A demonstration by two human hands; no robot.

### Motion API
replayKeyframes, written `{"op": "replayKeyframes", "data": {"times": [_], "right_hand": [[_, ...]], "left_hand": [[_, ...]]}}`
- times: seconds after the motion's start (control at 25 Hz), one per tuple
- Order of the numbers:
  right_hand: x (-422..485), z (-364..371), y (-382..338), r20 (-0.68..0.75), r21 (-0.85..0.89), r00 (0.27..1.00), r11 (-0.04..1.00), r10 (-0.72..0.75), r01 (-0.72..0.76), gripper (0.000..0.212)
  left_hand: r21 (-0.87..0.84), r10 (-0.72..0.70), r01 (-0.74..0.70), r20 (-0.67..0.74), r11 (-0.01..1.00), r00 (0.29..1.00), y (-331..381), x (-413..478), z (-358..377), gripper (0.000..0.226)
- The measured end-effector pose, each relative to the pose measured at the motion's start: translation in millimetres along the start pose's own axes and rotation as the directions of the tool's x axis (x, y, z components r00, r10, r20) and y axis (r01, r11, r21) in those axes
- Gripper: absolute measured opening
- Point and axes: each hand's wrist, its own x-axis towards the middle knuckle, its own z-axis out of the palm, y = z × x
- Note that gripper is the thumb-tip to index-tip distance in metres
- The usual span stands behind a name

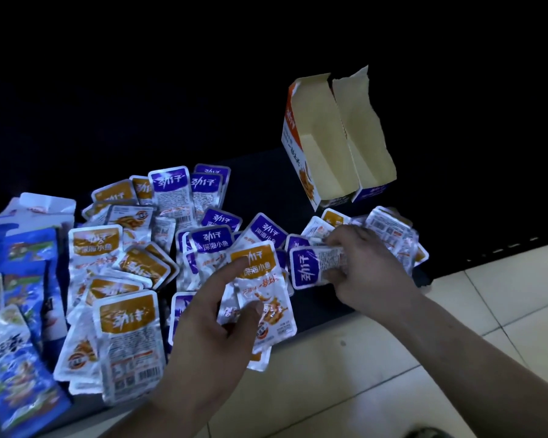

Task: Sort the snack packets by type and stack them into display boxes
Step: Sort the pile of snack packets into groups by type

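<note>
Glossy film, likely light and slippery (best pinched at sealed edges): left hand [215, 330] grasps orange packets [261, 298], right hand [364, 263] grips a purple packet [307, 268].

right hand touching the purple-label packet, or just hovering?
Touching. The head view shows the right hand gripping the purple-label packet, curled round its crumpled middle with no gap.

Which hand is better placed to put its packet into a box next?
Probably the right. The right hand grips a purple packet and lies just below the open purple box; the left hand, holding an orange packet, is farther from it.
</note>
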Motion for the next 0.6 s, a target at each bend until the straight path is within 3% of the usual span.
{"op": "replayKeyframes", "data": {"times": [0.2,0.28,0.4,0.6], "right_hand": [[-10.5,-13.6,5.4,-0.228,-0.085,0.973,0.996,-0.019,-0.001,0.043],[-14.7,-31.8,9.8,-0.234,0.085,0.964,0.991,0.125,-0.107,0.040],[-19.3,-55.9,24.8,-0.164,0.364,0.923,0.891,0.349,-0.273,0.033],[-16.9,-48.1,25.6,-0.124,0.463,0.932,0.851,0.341,-0.249,0.024]], "left_hand": [[-0.001,0.016,-0.016,-0.003,1.000,1.000,-1.1,-1.4,1.9,0.054],[0.019,0.035,-0.035,0.008,0.999,0.999,2.7,-1.3,6.7,0.055],[0.032,0.076,-0.077,0.017,0.997,0.997,7.6,-0.2,20.0,0.058],[0.009,0.081,-0.082,0.052,0.997,0.995,10.3,3.8,40.5,0.072]]}}
